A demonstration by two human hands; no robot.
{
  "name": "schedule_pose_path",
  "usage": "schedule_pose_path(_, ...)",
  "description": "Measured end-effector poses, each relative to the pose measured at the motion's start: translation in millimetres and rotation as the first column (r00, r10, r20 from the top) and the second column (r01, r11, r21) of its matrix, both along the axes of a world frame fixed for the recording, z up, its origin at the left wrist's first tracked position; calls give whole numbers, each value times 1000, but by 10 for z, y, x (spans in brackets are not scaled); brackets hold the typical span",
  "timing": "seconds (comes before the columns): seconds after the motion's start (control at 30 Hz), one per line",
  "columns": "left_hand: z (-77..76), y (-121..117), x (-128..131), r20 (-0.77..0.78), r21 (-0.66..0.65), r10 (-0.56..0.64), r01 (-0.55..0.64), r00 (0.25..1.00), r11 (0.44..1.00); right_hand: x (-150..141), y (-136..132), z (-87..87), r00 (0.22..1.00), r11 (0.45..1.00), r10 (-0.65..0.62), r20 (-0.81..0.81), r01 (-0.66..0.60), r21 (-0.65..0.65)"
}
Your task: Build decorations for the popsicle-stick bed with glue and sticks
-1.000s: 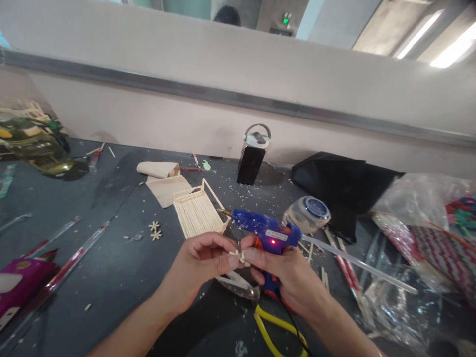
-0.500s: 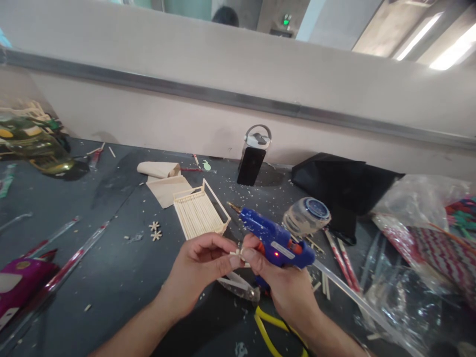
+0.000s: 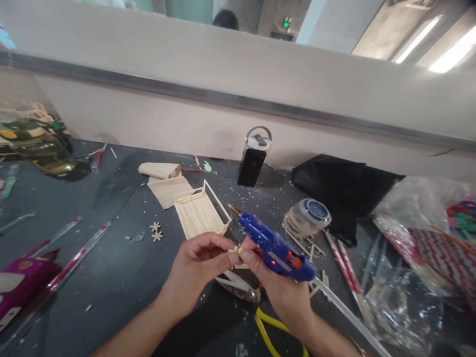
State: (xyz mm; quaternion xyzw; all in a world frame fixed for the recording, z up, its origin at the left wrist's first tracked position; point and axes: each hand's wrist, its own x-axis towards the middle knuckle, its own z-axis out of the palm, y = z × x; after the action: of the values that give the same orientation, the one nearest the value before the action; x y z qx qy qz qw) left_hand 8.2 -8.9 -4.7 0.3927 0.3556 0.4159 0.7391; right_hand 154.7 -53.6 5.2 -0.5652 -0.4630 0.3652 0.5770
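I monitor a dark table (image 3: 122, 277) from the head camera. The left hand (image 3: 203, 275) is narrowed to a pinch. The right hand (image 3: 286, 297) grips a blue glue gun (image 3: 273, 243) and also pinches. A slatted wooden frame (image 3: 199, 215) lies beyond the left hand; two star-shaped pieces (image 3: 157, 236) lie left of it. Both hands' fingertips hold a pale wooden piece (image 3: 235, 249) above the table.

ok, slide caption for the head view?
Both hands pinch a small pale piece, the right also holding a blue glue gun, near a slatted stick model.

Dark table (image 3: 122, 277) bears a stick frame (image 3: 201, 215); pliers (image 3: 254, 296); a jar (image 3: 302, 219).
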Motion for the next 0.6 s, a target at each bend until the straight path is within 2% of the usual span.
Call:
schedule_pose_path(0.2,-15,20,-13,-5,-5,-7,7,1000,1000,147,42,207,990,987,108,88,-96,-127)
schedule_pose_path(0.37,-2,13,-11,15,-25,-30,31,999,999,186,92,227,968,966,219,118,-199,-165)
schedule_pose_path(0.6,-10,20,3,7,-16,-16,16,1000,1000,130,70,200,986,978,161,51,-153,-141)
